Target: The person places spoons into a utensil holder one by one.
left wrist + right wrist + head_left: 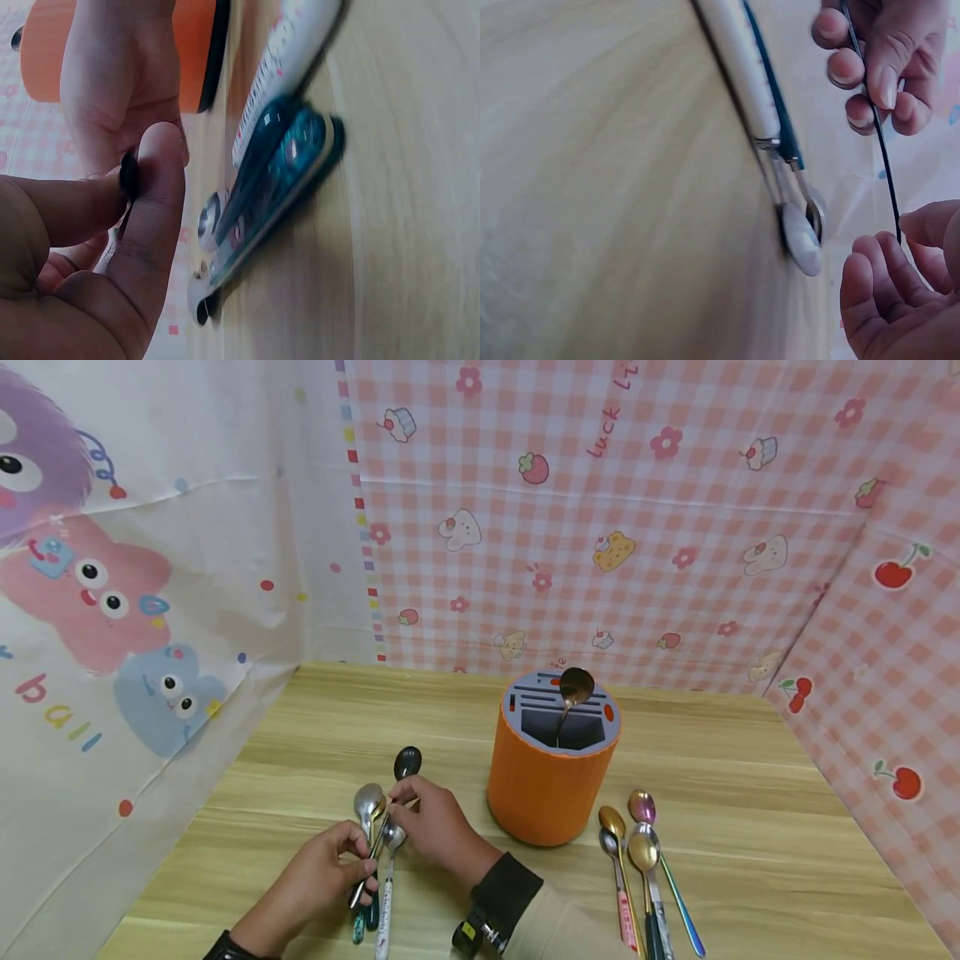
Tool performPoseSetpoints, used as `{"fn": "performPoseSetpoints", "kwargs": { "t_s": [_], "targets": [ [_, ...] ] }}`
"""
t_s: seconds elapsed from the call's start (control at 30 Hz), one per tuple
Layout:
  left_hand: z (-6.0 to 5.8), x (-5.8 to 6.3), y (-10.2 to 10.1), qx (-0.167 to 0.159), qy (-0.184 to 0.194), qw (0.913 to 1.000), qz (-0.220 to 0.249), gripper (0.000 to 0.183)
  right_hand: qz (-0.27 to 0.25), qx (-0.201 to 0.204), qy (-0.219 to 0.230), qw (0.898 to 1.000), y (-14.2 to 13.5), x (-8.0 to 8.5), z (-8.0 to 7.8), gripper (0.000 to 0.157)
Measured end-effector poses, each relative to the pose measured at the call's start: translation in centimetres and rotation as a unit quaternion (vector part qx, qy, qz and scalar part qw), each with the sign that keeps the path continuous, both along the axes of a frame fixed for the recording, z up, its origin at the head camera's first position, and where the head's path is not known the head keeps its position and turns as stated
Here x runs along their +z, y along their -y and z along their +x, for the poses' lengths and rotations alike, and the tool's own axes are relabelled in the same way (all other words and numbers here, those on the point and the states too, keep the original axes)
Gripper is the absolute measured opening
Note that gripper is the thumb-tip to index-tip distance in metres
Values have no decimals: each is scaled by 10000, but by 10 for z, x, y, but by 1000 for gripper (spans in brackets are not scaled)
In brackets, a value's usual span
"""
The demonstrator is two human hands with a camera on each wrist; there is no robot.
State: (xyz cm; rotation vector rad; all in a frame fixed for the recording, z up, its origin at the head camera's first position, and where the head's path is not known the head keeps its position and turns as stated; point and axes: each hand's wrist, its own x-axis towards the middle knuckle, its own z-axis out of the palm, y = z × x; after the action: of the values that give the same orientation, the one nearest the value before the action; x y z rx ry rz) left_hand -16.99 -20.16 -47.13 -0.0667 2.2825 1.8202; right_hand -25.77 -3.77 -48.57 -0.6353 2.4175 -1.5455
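A slim black spoon (407, 763) is held between both hands above the table, its bowl pointing away. My left hand (324, 870) pinches the lower handle between thumb and fingers. Nearer the bowl, my right hand (438, 823) pinches the thin neck with thumb and fingertips; the right wrist view shows the dark handle (883, 146) running from one hand to the other. Under the hands lie several spoons: a silver spoon (368, 798), a white-handled spoon (386, 897) and one with a teal patterned handle (304, 142). The hands partly cover this group.
An orange cylindrical utensil holder (546, 793) with a grey slotted top stands beyond my right hand. A dark, shiny round-bowled ladle (576, 685) stands in its large opening. To the right lie several spoons, including a gold spoon (612, 821) and a rainbow-coloured spoon (642, 807). Patterned cloth walls surround the wooden tabletop (757, 827).
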Motion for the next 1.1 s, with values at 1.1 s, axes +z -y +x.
{"fn": "performPoseSetpoints", "kwargs": {
  "t_s": [1.1],
  "targets": [
    [-4,20,-27,-247,-370,9957,818,48,-2212,-206,1199,9676,-21,51,-1,64]
  ]
}}
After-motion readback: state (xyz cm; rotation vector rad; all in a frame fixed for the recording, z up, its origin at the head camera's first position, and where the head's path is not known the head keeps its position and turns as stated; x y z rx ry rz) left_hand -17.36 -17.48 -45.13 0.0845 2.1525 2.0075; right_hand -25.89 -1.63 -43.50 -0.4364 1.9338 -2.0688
